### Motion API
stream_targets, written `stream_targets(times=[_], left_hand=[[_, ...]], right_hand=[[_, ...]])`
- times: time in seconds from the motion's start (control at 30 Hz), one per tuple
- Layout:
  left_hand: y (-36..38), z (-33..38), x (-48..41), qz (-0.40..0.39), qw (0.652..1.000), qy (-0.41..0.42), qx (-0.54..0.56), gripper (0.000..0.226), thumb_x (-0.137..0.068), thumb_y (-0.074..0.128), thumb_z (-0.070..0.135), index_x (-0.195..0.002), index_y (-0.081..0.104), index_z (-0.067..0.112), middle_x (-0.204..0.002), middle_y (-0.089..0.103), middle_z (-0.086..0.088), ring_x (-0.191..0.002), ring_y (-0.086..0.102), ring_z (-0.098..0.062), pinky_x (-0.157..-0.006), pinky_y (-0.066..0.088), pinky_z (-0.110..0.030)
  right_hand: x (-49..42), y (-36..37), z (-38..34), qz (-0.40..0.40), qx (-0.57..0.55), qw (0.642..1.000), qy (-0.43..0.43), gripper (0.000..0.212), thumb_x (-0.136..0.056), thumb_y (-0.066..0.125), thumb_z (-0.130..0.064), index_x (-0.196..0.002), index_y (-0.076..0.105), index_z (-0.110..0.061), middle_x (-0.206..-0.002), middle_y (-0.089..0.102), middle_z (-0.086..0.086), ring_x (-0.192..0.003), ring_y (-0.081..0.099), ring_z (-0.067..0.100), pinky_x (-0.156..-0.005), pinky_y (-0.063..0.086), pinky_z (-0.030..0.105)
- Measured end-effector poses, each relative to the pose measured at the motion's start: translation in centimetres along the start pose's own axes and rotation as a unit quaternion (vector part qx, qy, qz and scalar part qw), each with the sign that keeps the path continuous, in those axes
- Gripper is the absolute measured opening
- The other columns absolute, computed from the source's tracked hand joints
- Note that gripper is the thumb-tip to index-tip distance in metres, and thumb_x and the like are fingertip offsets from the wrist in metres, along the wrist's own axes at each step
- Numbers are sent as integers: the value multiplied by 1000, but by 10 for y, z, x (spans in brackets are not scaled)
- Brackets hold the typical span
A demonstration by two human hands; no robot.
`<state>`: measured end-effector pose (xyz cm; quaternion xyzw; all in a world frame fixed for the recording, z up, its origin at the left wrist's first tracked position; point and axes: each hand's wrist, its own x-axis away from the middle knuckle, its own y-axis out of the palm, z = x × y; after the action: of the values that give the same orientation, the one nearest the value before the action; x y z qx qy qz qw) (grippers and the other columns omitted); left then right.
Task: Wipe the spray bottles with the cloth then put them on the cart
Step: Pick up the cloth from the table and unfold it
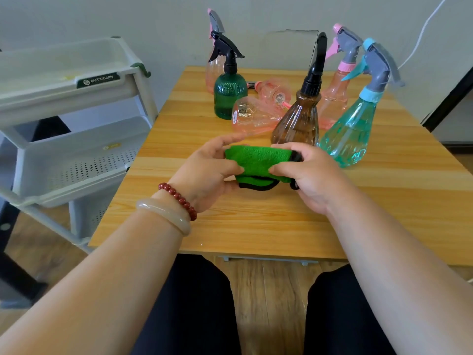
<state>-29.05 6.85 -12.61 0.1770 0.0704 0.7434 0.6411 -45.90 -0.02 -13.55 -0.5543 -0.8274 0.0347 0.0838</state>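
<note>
Left hand [204,170] and right hand [308,180] pinch green cloth [256,160]; cart label [101,79] reads OUTIXUAN.

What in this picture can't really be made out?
Head view:
Rear pink bottle body: hidden behind the dark green bottle.
Nearer lying pink bottle label: too small to read.
Cart: cut off by left edge.
Green cloth ends: covered by left hand and right hand.

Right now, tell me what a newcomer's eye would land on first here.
The bright green cloth stands out first, pinched between the left hand and the right hand over the middle of the wooden table. Behind it cluster coloured spray bottles, the brown bottle and turquoise bottle nearest, two pink bottles lying down. A white cart stands left of the table.
</note>
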Motion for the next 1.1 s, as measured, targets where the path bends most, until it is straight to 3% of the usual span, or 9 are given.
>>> stream_targets(times=[0.13, 0.2, 0.3, 0.43, 0.57, 0.67, 0.83, 0.93, 1.1], left_hand=[[3, 2, 1, -20, 998, -26, 57, 30, -86, 64, 11, -115, 63, 3, -109, 70, -13, -98, 70, -27, -82, 61, -36], [4, 2, 1, -1, 998, -40, 49, 20, -93, 60, 9, -112, 62, 3, -106, 71, -13, -94, 71, -27, -80, 62, -37], [4, 0, -2, 32, 999, -32, 27, 16, -95, 55, -2, -105, 61, 9, -94, 72, -10, -77, 73, -21, -64, 62, -32], [7, -3, -4, 53, 998, -11, 19, 19, -93, 57, -5, -97, 62, 14, -89, 71, -8, -72, 71, -18, -63, 59, -27], [14, -2, -3, 35, 998, -11, 52, 20, -94, 55, -4, -97, 63, 13, -90, 71, -9, -79, 71, -21, -67, 59, -27], [19, 1, -1, 32, 997, -23, 69, 19, -96, 53, -3, -98, 64, 12, -84, 72, -7, -71, 72, -16, -55, 58, -22], [16, 3, -1, 45, 997, -11, 63, 16, -94, 57, -1, -97, 66, 12, -84, 73, -4, -76, 73, -16, -63, 59, -26], [19, 3, -2, 44, 997, 2, 66, 19, -95, 56, -2, -98, 66, 13, -81, 74, -2, -73, 72, -14, -60, 57, -22], [27, -5, -1, 12, 998, 28, 59, 24, -96, 50, -6, -102, 63, 13, -88, 71, -2, -78, 70, -13, -66, 58, -24]], right_hand=[[3, -1, -4, -31, -65, 997, -6, 27, -84, 68, 2, -92, 65, -24, -96, 67, 4, -94, 68, 26, -70, 57, 35], [5, -4, -5, -29, -47, 998, -32, 29, -87, 67, 1, -91, 67, -27, -93, 68, 1, -90, 69, 22, -65, 57, 31], [7, -7, -2, -10, 17, 997, -77, 38, -87, 68, -3, -91, 72, -41, -97, 70, -8, -98, 68, 19, -82, 58, 37], [14, -6, -4, 14, 181, 966, -181, 38, -86, 72, -15, -108, 65, -45, -134, 51, -17, -122, 48, -2, -96, 35, 7], [17, -1, 3, -18, 273, 921, -277, 65, -77, 71, -49, -137, 52, -36, -149, 37, -10, -137, 31, -1, -104, 20, -1], [17, -1, 10, -15, 268, 919, -288, 71, -79, 71, -46, -144, 46, -31, -147, 39, -8, -136, 31, -2, -105, 18, -1], [18, -4, 15, 31, 255, 907, -333, 53, -84, 75, -18, -134, 59, -17, -124, 55, -13, -117, 46, -6, -99, 31, 4], [21, -3, 13, 34, 218, 927, -304, 53, -82, 76, -27, -132, 60, -18, -125, 54, -14, -117, 45, -13, -98, 31, 3], [25, 8, 7, 88, 93, 963, -236, 39, -90, 64, -39, -125, 64, -23, -123, 60, -13, -119, 51, -5, -97, 39, 8]])
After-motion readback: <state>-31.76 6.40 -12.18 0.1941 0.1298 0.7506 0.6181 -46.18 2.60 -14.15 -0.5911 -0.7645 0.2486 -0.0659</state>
